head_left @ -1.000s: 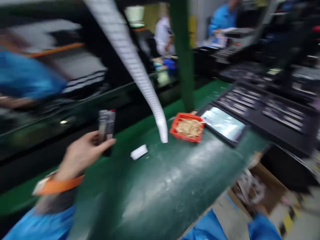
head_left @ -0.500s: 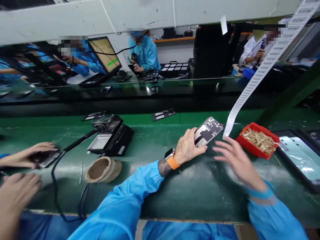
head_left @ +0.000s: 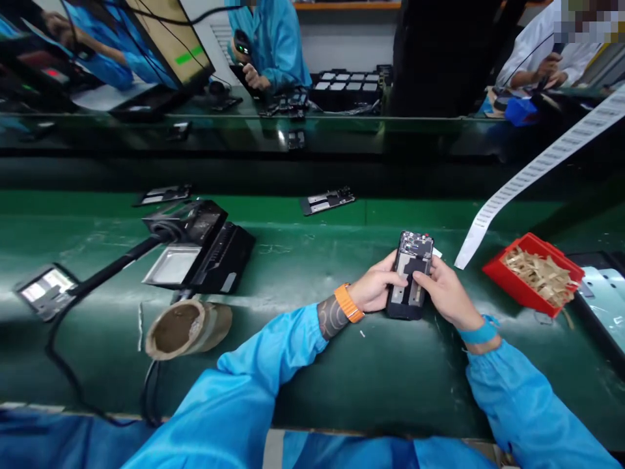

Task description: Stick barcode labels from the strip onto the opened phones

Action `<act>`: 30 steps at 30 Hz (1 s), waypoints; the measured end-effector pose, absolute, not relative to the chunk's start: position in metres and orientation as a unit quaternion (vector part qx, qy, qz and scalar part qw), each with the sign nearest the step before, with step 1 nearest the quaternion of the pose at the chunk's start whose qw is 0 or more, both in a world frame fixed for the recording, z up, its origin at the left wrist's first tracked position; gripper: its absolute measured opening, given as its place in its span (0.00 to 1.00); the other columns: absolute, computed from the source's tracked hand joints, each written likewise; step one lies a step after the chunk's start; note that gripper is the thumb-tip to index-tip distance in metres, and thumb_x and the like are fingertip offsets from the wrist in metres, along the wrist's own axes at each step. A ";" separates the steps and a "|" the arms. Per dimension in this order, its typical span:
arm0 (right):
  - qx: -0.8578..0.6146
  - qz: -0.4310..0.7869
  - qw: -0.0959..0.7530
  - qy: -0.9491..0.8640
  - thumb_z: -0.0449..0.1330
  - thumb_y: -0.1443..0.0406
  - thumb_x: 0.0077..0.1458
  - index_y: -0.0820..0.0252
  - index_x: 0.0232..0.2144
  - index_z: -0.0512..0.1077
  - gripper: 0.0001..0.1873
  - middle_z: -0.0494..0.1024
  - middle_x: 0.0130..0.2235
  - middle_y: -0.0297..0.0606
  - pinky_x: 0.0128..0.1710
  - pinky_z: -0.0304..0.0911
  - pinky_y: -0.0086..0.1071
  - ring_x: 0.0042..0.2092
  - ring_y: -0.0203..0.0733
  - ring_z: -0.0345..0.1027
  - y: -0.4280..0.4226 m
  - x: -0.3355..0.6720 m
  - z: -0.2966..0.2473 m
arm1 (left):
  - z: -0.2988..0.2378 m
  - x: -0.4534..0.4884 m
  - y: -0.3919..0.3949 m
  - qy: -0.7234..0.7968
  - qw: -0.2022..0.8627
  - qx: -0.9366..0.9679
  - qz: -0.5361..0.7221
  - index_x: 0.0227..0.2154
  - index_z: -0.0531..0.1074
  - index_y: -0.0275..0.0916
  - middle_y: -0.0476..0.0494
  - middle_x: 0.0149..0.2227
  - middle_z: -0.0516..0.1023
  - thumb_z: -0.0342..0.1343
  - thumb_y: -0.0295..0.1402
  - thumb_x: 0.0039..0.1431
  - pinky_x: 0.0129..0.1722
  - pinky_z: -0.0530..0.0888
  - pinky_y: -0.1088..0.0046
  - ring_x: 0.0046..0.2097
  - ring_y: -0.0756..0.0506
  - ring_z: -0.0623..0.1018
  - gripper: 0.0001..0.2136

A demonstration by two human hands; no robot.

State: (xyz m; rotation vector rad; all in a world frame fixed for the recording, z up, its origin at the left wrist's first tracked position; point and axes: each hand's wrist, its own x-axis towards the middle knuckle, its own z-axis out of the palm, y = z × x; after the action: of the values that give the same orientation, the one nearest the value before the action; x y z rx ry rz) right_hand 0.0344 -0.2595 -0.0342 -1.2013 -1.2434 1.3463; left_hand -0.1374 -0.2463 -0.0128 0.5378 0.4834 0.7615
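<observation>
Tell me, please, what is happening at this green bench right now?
A person in blue sleeves holds an opened phone over the green bench, its inner boards facing up. The left hand grips its left edge and the right hand its right edge. A strip of labels hangs down just to the right, beside a red tray of tan pieces. To the left stand a black fixture and a tape roll. Other people work at the bench beyond.

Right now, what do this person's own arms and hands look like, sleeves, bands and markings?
Both arms wear bright blue smock sleeves. The left hand is bare, with an orange strap at the wrist and a dark patterned tattoo just behind it. The right hand is bare too, with a blue wristband.
</observation>
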 end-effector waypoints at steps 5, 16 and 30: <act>-0.593 0.403 0.389 -0.579 0.58 0.48 0.61 0.59 0.32 0.73 0.20 0.78 0.28 0.36 0.29 0.63 0.32 0.30 0.42 0.71 -0.264 0.042 -0.021 | -0.017 -0.133 -0.256 0.258 0.860 0.257 0.358 0.56 0.68 0.46 0.47 0.45 0.80 0.63 0.17 0.34 0.43 0.75 0.65 0.42 0.42 0.81 0.40; -0.581 0.070 0.402 -0.705 0.57 0.62 0.63 0.56 0.34 0.70 0.06 0.75 0.26 0.33 0.30 0.63 0.32 0.27 0.40 0.69 -0.281 0.052 0.004 | -0.012 -0.115 -0.251 0.327 0.861 0.207 0.329 0.43 0.76 0.33 0.38 0.33 0.82 0.60 0.49 0.62 0.33 0.77 0.68 0.30 0.45 0.81 0.21; -0.482 0.071 0.327 -0.810 0.58 0.69 0.64 0.57 0.38 0.72 0.03 0.75 0.38 0.41 0.43 0.68 0.40 0.43 0.48 0.71 -0.283 0.053 -0.002 | -0.007 -0.122 -0.260 0.312 0.853 0.237 0.344 0.46 0.76 0.33 0.44 0.33 0.79 0.64 0.54 0.56 0.38 0.74 0.70 0.33 0.47 0.78 0.27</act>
State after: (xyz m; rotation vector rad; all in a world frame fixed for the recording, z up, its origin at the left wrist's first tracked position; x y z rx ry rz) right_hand 0.0531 -0.2825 -0.0017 -1.2629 -2.1219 0.1869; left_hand -0.1218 -0.2601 -0.0067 0.4994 0.6558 0.7227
